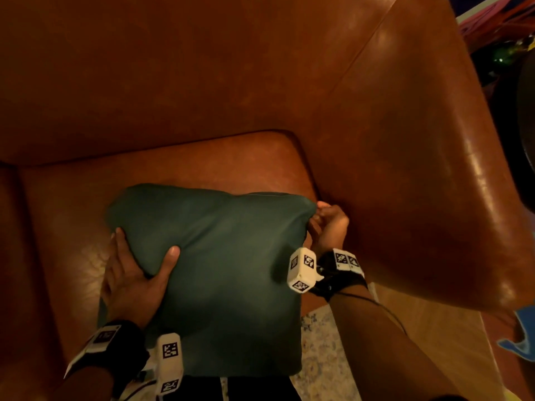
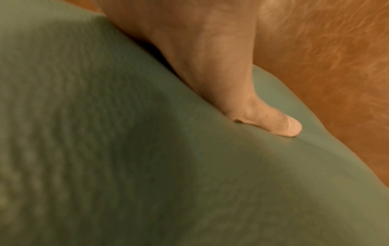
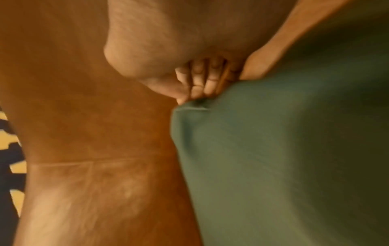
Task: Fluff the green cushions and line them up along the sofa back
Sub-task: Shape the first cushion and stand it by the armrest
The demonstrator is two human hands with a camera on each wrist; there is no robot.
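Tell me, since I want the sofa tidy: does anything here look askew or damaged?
Nothing looks damaged. The green cushion is off the sofa back, held over the seat's front edge by the left hand and right hand, its top edge dented and uneven.

The left hand's [image 1: 136,282] fingers are hidden behind the green cushion [image 1: 225,273]; its weave is blurred in both wrist views.

Dim, warm orange light; glare streaks the glossy brown leather sofa arm [image 1: 451,157] at right; both wrist views blur softly.
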